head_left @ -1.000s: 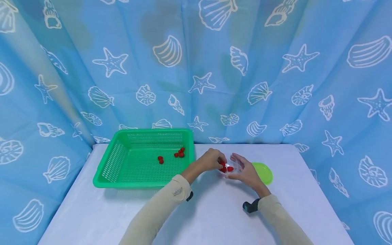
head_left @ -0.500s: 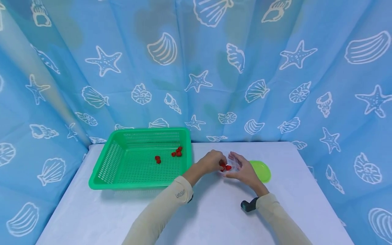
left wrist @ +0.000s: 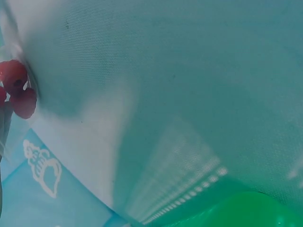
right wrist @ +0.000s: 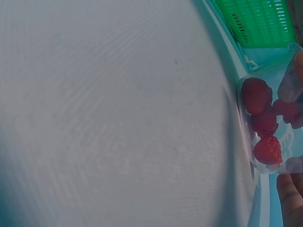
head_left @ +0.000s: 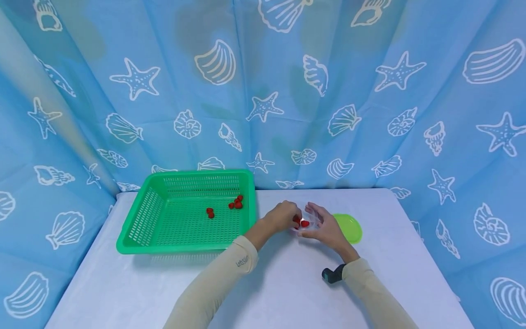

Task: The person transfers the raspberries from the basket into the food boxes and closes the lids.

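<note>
The right hand [head_left: 328, 230] grips a small clear container [head_left: 314, 220] on the white table, fingers and thumb spread round its side. Curled over the container's left part, the left hand [head_left: 283, 215] has its fingertips inside and pinches a red berry, partly hidden by the fingers. Another red berry [head_left: 305, 224] lies beside them in the container. Several berries [right wrist: 267, 150] show through the clear wall in the right wrist view, a fingertip among them and fingers of the right hand [right wrist: 291, 196] below. Berries [left wrist: 22, 102] also appear at the left wrist view's edge.
A green basket [head_left: 250, 208] stands left of the hands, with several red berries [head_left: 238, 205] inside. A light green lid [head_left: 349, 228] lies right of the container, partly behind the right hand. A blue curtain [head_left: 263, 137] with shell patterns hangs behind the table [head_left: 287, 292].
The head view has shifted slightly. Both hands stay at the container; the left fingers have moved a little among the berries, and less red shows beside them.
</note>
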`<control>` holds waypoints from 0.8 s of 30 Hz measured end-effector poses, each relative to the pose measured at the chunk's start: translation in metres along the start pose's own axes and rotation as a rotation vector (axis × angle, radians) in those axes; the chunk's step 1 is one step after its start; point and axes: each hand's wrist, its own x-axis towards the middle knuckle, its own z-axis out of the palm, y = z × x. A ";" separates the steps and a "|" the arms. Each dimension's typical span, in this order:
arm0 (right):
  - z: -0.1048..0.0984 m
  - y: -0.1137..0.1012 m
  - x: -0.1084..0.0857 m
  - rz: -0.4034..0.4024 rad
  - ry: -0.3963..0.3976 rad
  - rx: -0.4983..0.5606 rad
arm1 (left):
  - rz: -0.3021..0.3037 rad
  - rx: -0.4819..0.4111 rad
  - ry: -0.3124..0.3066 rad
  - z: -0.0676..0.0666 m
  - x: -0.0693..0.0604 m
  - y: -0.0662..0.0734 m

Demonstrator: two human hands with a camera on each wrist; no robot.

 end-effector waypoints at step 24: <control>0.001 0.000 0.000 0.020 -0.028 0.077 | 0.067 0.092 0.056 -0.015 -0.011 0.006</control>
